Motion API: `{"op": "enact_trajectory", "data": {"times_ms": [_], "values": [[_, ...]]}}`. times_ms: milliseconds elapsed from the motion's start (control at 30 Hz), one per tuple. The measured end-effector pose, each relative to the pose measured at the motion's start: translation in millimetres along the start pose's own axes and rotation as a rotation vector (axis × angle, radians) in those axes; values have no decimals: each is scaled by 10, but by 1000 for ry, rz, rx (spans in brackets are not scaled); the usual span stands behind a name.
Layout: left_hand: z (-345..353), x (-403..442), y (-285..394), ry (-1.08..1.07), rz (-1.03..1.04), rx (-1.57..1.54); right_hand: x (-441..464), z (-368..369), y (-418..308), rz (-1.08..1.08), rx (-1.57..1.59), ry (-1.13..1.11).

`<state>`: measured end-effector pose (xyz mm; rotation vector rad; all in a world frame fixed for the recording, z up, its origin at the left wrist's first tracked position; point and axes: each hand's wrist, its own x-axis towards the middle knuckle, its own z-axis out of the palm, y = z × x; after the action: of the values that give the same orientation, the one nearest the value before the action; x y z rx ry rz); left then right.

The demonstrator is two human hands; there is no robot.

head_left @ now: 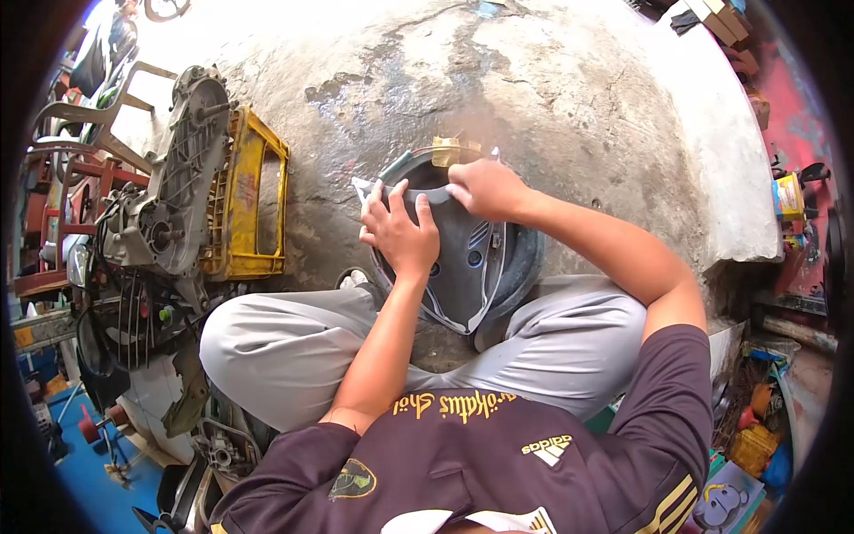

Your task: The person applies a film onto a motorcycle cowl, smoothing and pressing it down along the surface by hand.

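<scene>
- Panel (458, 233): dark grey, pale-edged, shield-shaped, tapering toward the person; two round holes, slots on its right side.
- It lies over a black tub (530, 267) between the knees.
- Left hand (400, 233): fingers spread on the panel.
- Right hand (489, 189): curled at its far edge; cannot tell if gripping.

"What colour is the panel (455, 254)?"
"Dark grey, edged in white."
"And the shirt (414, 472)?"
"Deep purplish brown, with yellow lettering (480, 405) and yellow stripes (673, 504)."
"The trousers (276, 347)?"
"Plain light grey."
"That crate (233, 196)?"
"Yellow, with dark smudges."
"The floor (605, 133)?"
"Grey, blotched darker."
</scene>
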<state>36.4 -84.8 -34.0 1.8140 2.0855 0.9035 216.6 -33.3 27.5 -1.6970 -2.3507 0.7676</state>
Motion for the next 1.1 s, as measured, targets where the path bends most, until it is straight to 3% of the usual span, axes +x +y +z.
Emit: {"op": "enact_trajectory", "data": {"times_ms": [200, 433, 600, 1100], "values": [[23, -1, -28, -7, 10, 1, -62, 168, -243, -274, -99, 25], [20, -1, -31, 3, 12, -16, -60, 16, -177, -201, 2, 5], [15, 3, -22, -2, 8, 10, -44, 172, -226, -329, -248, 67], [15, -3, -24, 7, 13, -3, -29, 81, -231, -294, -216, 21]]}}
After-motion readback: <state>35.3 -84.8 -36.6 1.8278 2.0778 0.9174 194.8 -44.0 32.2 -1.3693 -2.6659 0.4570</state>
